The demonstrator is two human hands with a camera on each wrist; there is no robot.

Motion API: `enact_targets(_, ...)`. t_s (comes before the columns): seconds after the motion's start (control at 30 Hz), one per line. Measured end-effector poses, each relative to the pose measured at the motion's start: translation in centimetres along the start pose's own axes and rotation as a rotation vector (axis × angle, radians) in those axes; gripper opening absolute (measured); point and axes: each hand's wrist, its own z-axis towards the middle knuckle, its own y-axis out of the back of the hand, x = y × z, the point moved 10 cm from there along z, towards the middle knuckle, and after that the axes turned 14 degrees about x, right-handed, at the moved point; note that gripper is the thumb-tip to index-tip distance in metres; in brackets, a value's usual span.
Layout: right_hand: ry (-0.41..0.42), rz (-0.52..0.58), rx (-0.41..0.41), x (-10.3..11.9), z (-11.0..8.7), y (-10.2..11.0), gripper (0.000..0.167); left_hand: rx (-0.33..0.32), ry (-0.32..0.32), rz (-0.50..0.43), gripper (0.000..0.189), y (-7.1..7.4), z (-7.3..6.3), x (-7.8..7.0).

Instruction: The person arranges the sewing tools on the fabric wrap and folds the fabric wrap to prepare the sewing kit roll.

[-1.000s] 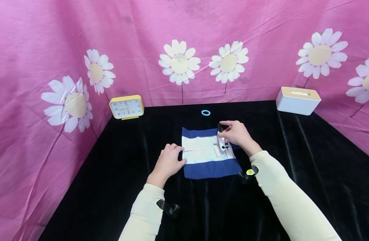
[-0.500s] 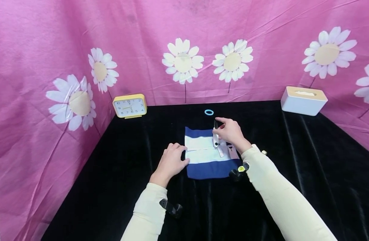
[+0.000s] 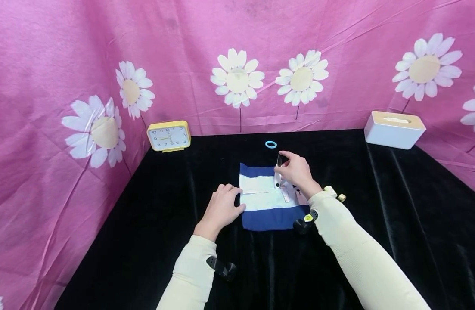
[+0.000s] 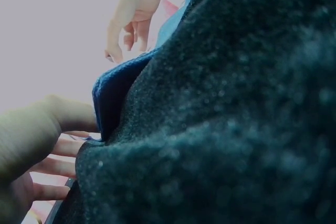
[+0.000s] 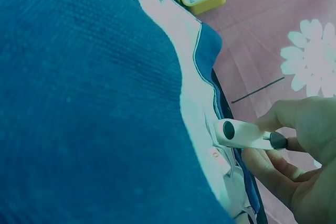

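Note:
A blue-and-white cloth (image 3: 260,218) lies flat, with blue bands at front and back, a white middle and a seam line across it. My left hand (image 3: 221,209) rests at its left edge, thumb and fingertips touching the border; the left wrist view shows those fingers fairly straight. My right hand (image 3: 296,171) pinches a small white handheld tool (image 5: 244,134) with a black round spot at one end and a black part at the other. This tool stands over the white middle, black part toward the back. Beside it a narrow white tag (image 3: 285,194) lies on the cloth.
A light-blue ring (image 3: 271,144) lies behind the cloth. At the back left stands a yellow clock (image 3: 169,136); at the back right, a white tissue box (image 3: 394,130) with a wooden-looking top. Black fabric (image 3: 144,241) covers the table, and a pink flowered curtain (image 3: 183,51) hangs behind.
My right hand has moved the white tool left across the cloth, away from the tag, then nearly stopped. My left hand stays at the left edge. The head view has shifted slightly.

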Motion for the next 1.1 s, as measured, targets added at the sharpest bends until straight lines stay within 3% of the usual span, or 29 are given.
enact_targets(0.37,0.001,0.018,0.045,0.0,0.3,-0.4,0.063,0.001,0.003,-0.001,0.039,0.1,0.1,0.1)
enact_targets(1.1,-0.046,0.038,0.055,-1.3,0.9,-1.7,0.054,0.010,0.005,-0.002,0.040,0.0,0.0,0.0)
